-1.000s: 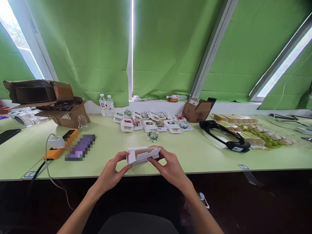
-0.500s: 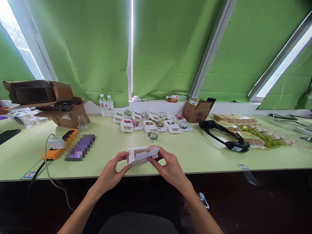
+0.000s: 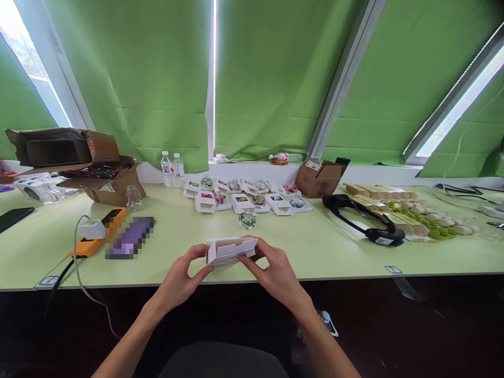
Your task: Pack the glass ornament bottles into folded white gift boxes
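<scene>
A small white paper box (image 3: 228, 254) with its top flaps up is held between both hands just above the table's front edge. My left hand (image 3: 184, 274) pinches its left end between thumb and fingers. My right hand (image 3: 273, 268) grips the right end, thumb on the near side. What is inside the box cannot be made out. Beyond it lies a clear round ornament (image 3: 247, 220) with green in it. Farther back, several white boxes with small pictures (image 3: 241, 205) lie in rows, with clear ornaments such as a pink one (image 3: 219, 198) beside them.
On the left are an orange power strip (image 3: 112, 223), a phone with a blurred screen (image 3: 130, 238), a glass jar (image 3: 134, 198) and cardboard boxes (image 3: 104, 189). Two water bottles (image 3: 167, 170) stand behind. To the right sit a small carton (image 3: 318, 177), a black headset (image 3: 364, 223) and egg cartons (image 3: 409, 226).
Hardly anything differs. Both hands keep their hold on the white box, and its front flap has tilted very slightly. The ornaments and other boxes stay in place.
</scene>
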`<state>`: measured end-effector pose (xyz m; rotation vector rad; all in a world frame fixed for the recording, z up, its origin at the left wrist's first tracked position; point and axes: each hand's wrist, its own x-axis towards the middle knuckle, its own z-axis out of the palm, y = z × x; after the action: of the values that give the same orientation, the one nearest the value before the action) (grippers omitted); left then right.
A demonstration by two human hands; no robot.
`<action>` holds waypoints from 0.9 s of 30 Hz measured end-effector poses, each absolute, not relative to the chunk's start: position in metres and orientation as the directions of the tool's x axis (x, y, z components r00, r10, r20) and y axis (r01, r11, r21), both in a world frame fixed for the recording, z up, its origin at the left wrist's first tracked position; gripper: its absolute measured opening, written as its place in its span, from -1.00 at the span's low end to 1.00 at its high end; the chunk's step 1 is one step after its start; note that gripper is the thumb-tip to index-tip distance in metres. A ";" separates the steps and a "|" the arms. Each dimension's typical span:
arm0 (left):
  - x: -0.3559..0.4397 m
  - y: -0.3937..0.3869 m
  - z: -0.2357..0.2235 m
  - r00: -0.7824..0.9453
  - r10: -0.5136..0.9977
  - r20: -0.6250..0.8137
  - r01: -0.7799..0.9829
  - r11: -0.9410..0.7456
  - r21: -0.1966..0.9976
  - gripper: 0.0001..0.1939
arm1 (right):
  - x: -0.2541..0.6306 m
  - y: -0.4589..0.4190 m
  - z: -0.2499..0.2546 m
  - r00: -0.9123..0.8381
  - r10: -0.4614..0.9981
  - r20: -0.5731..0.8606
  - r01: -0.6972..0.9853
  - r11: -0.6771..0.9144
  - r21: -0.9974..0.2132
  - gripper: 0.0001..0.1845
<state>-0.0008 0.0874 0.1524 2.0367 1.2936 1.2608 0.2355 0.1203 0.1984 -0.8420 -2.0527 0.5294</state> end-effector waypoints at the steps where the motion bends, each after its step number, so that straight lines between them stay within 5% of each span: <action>1: -0.001 0.087 0.152 0.160 0.869 0.468 0.491 -0.482 0.726 -0.67 | 0.235 0.120 0.198 -0.424 0.725 0.542 0.376 0.686 -0.623 -0.70; 27: -0.001 0.086 0.151 0.158 0.884 0.440 0.541 -0.450 0.710 -0.68 | 0.234 0.118 0.193 -0.448 0.700 0.557 0.454 0.714 -0.532 -0.61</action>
<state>-0.0009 0.0856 0.1510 2.0542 1.3571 1.2057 0.2345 0.1177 0.1927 -0.8738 -2.1201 0.3922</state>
